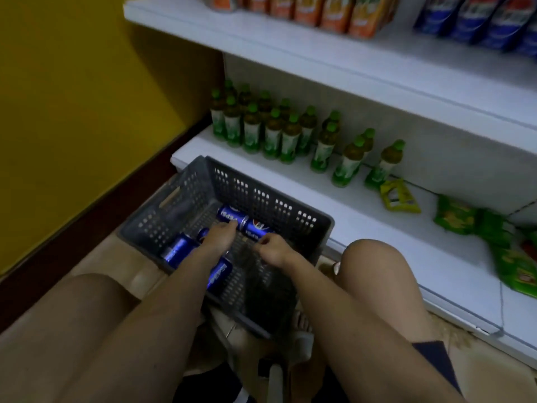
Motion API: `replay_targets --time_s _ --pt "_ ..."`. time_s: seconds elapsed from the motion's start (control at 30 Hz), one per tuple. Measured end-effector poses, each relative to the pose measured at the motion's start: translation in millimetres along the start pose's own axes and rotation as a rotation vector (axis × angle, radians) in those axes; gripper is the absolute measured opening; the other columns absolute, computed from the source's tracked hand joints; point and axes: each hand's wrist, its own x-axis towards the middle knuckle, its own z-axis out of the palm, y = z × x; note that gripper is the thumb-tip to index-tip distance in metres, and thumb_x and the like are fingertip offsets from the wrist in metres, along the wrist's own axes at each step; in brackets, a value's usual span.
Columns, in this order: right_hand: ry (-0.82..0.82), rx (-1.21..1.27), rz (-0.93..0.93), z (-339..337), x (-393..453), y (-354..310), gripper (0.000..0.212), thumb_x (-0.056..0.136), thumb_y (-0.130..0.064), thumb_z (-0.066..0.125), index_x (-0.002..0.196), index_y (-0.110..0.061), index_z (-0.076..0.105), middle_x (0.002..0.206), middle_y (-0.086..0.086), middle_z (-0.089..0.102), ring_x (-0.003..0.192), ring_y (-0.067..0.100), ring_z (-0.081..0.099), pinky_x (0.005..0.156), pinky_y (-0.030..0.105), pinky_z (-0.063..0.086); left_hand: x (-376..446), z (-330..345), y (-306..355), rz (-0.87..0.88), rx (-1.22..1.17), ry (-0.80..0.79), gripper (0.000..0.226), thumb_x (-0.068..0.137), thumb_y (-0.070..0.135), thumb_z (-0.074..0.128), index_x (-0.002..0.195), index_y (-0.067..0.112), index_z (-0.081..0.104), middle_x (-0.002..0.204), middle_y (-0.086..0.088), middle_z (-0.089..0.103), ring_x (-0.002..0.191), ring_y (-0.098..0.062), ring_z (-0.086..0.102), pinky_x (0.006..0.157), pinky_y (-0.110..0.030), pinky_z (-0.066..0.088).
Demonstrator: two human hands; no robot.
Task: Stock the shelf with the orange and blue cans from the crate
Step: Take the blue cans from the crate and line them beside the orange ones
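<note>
1. Yellow wall (72, 97) fills the left side, dark skirting under it, dim light, edges of view blurry.
2. Grey perforated crate (180, 199) sits on the floor between the person's bare knees, its far corner up against the lower shelf (377, 234).
3. Blue cans lie on their sides in the crate: one at the left wall (178, 250), one partly hidden under the left forearm (218, 273), one mostly hidden behind the left hand (203, 233), two end to end at the far wall, far left can (229, 214) and far right can (257, 226). No orange can can be made out in the crate.
4. Left hand (219, 237) reaches down into the crate, fingers fairly straight, tips touching the far left can; no closed grasp visible.
5. Right hand (271, 247) is low in the crate, fingers curled at the near end of the far right can; can't tell whether it actually grips it, blur hides the fingertips.
6. Green-capped bottles (273, 132) stand in rows on the lower shelf, green and yellow snack packets (453, 216) further right, some cut off by the frame edge.
7. Upper shelf (319, 56) carries orange cartons (334, 13) and blue packs (479, 21), tops cropped, labels unreadable.
</note>
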Motion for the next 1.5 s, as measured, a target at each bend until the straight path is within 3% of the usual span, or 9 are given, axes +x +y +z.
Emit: replay_targets --time_s 0.27,0.33,0.43,0.57,0.7,0.87,1.0,1.2,1.5 --pt "-0.079 0.332 0.306 116 102 47 0.015 0.090 -0.023 0.063 0.095 -0.024 0.050 0.090 0.004 0.062 0.072 0.019 0.061 0.067 0.035 0.055 102 -14 -76 -0.227 0.185 0.064 0.053 0.100 0.037 0.043 0.136 -0.001 0.051 0.139 -0.024 0.051 0.125 -0.037 0.051 0.107 -0.042 0.039" --pt "-0.006 0.415 0.356 142 130 59 0.050 0.084 -0.027 0.071 0.125 -0.018 0.044 0.119 0.009 0.061 0.100 0.026 0.064 0.092 0.042 0.055 124 -13 -87 -0.259 0.232 0.069 0.052 0.100 0.035 0.042 0.134 -0.002 0.052 0.140 -0.025 0.051 0.126 -0.036 0.051 0.106 -0.039 0.039" --pt "0.013 0.549 0.430 169 162 70 0.102 0.072 -0.036 0.080 0.149 -0.020 0.015 0.136 0.007 0.050 0.115 0.030 0.060 0.098 0.048 0.052 156 -10 -106 -0.294 0.260 0.006 0.055 0.090 0.038 0.050 0.130 0.001 0.056 0.134 -0.022 0.055 0.118 -0.036 0.054 0.099 -0.038 0.044" --pt "0.069 0.574 0.449 211 218 106 0.134 0.026 -0.062 0.087 0.144 -0.020 0.039 0.130 0.009 0.061 0.106 0.028 0.066 0.090 0.047 0.057 184 -9 -137 -0.335 0.220 -0.028 0.060 0.074 0.042 0.053 0.119 0.003 0.063 0.119 -0.020 0.064 0.108 -0.036 0.061 0.098 -0.046 0.049" --pt "0.055 0.609 0.510 218 228 107 0.106 0.030 -0.050 0.079 0.128 -0.017 0.052 0.116 0.012 0.067 0.098 0.031 0.068 0.086 0.048 0.058 189 -10 -143 -0.351 0.171 -0.045 0.048 0.082 0.034 0.051 0.117 0.003 0.063 0.113 -0.019 0.066 0.102 -0.034 0.062 0.097 -0.046 0.049" --pt "0.018 0.605 0.500 203 212 87 0.062 0.077 -0.019 0.080 0.131 -0.016 0.049 0.117 0.013 0.065 0.101 0.031 0.066 0.089 0.049 0.056 192 -7 -144 -0.327 0.186 -0.031 0.048 0.082 0.035 0.052 0.115 0.003 0.065 0.114 -0.020 0.065 0.106 -0.037 0.061 0.099 -0.048 0.047" --pt "-0.041 0.604 0.418 187 197 87 0.057 0.081 -0.013 0.078 0.130 -0.013 0.049 0.119 0.014 0.065 0.103 0.032 0.066 0.090 0.048 0.056 191 -10 -148 -0.339 0.163 -0.021 0.057 0.071 0.043 0.053 0.116 0.009 0.064 0.114 -0.016 0.066 0.103 -0.035 0.063 0.098 -0.048 0.049" --pt "-0.044 0.577 0.261 124 162 72 0.056 0.084 -0.007 0.075 0.131 -0.015 0.045 0.109 0.006 0.062 0.092 0.023 0.063 0.078 0.037 0.056 156 -10 -92 -0.229 0.239 0.089 0.041 0.100 0.023 0.042 0.131 -0.001 0.055 0.138 -0.024 0.052 0.125 -0.039 0.049 0.105 -0.040 0.038" --pt "0.062 0.734 0.119 -11 68 16 0.046 0.079 -0.016 0.081 0.117 -0.009 0.057 0.102 0.007 0.070 0.077 0.012 0.066 0.051 0.021 0.050 70 4 27 0.094 0.115 0.111 0.042 0.090 0.039 0.047 0.115 0.009 0.063 0.120 -0.017 0.065 0.111 -0.033 0.059 0.101 -0.043 0.045"
